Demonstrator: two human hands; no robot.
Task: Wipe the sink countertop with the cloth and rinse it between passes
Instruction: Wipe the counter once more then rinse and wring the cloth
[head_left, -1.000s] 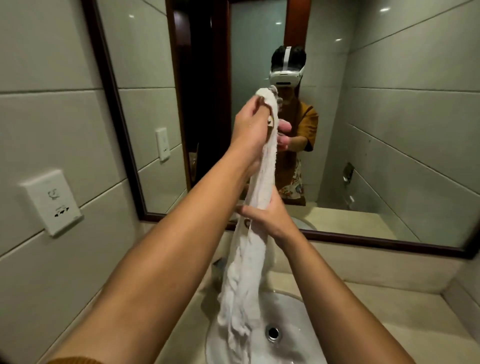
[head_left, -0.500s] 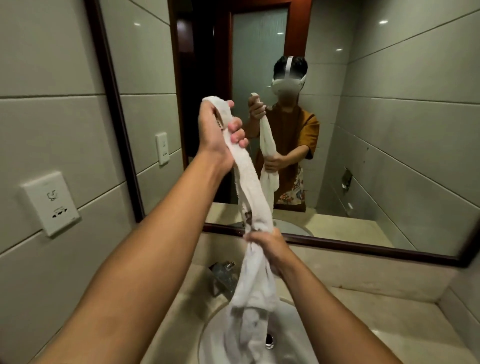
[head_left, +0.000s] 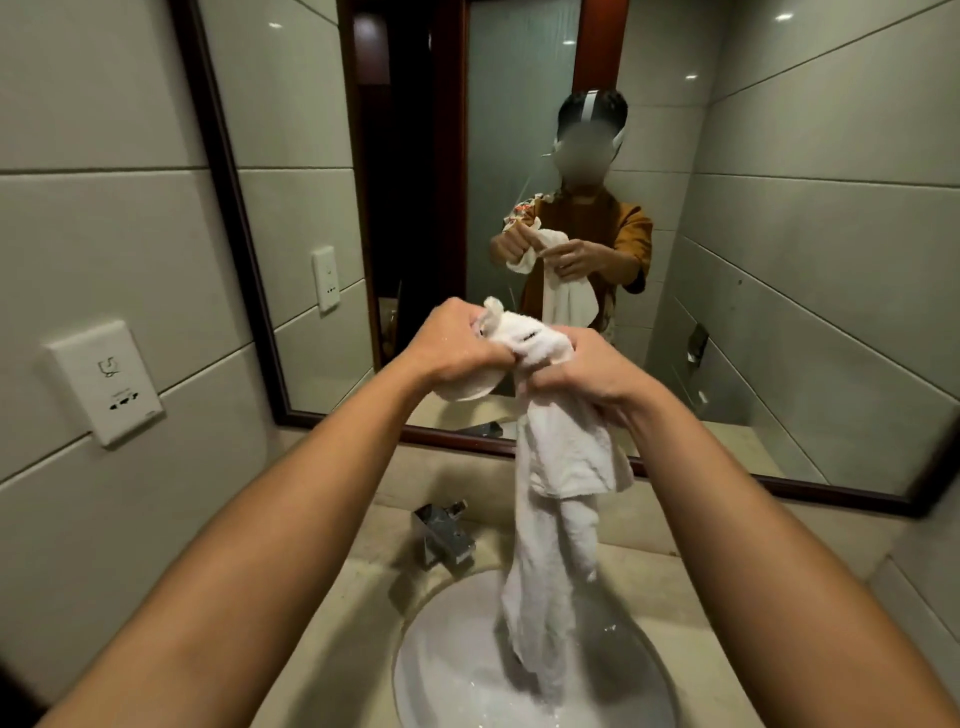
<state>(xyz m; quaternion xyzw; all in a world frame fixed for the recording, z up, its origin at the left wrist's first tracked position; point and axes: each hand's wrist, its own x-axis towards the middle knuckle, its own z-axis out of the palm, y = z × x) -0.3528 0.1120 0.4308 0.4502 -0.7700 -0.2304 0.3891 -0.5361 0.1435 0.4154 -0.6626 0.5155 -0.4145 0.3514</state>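
Note:
A wet white cloth (head_left: 556, 525) hangs from both my hands, held up in front of the mirror above the white sink basin (head_left: 447, 670). My left hand (head_left: 457, 353) grips the bunched top end of the cloth. My right hand (head_left: 587, 374) grips the cloth right beside it, fingers curled round the fabric. The cloth's long tail drops down into the basin. The beige stone countertop (head_left: 358, 582) surrounds the basin. My forearms cover much of the counter's front.
A chrome faucet (head_left: 444, 535) stands behind the basin, left of the hanging cloth. A dark-framed mirror (head_left: 779, 260) fills the back wall. A white socket plate (head_left: 106, 382) is on the tiled left wall. More countertop lies to the right (head_left: 810, 535).
My left hand came down from high above to meet my right hand at chest height. The cloth, stretched between them before, is now bunched at the top.

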